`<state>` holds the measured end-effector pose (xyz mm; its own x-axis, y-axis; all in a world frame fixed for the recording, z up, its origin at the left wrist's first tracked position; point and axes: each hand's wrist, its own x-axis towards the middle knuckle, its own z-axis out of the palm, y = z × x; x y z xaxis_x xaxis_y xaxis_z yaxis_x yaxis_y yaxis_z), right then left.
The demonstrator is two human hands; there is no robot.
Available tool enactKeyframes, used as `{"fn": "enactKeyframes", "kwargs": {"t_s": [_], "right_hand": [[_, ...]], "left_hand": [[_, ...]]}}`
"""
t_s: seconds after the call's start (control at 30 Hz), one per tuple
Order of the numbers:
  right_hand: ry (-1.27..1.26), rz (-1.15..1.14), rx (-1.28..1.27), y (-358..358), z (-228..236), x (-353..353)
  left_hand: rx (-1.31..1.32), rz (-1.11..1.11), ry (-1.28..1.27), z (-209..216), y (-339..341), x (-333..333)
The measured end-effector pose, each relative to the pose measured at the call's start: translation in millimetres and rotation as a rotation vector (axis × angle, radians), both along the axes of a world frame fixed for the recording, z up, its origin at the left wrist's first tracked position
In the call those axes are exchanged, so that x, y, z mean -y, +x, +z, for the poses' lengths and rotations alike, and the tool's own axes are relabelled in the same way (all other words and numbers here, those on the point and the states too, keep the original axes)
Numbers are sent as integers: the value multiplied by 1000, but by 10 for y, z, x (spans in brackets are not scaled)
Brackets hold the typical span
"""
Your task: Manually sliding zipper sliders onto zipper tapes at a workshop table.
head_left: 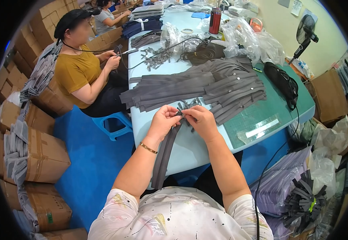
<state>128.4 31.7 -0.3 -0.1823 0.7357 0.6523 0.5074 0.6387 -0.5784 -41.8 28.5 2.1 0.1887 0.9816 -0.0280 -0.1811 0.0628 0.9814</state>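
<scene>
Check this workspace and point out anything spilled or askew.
Two spots look untidy, though perhaps deliberately so: small dark pieces lie strewn on the white table beyond the layered grey strips, which are stacked more neatly; and at left, loose strips droop over a cardboard box.

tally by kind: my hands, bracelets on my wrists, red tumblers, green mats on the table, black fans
Hands: 2, left hand and right hand
Bracelet: 1
Red tumbler: 1
Green mat: 1
Black fan: 1
Total: 6
</scene>
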Motion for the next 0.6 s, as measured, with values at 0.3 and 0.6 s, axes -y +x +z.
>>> {"fn": "enactKeyframes", "kwargs": {"t_s": [0.3, 0.6], "right_hand": [[-196, -44, -230, -80, -5, 15], [-283, -90, -55, -140, 246, 131]], "left_hand": [[248, 8, 48, 48, -3, -6], [583, -66, -7, 97, -47, -7]]}}
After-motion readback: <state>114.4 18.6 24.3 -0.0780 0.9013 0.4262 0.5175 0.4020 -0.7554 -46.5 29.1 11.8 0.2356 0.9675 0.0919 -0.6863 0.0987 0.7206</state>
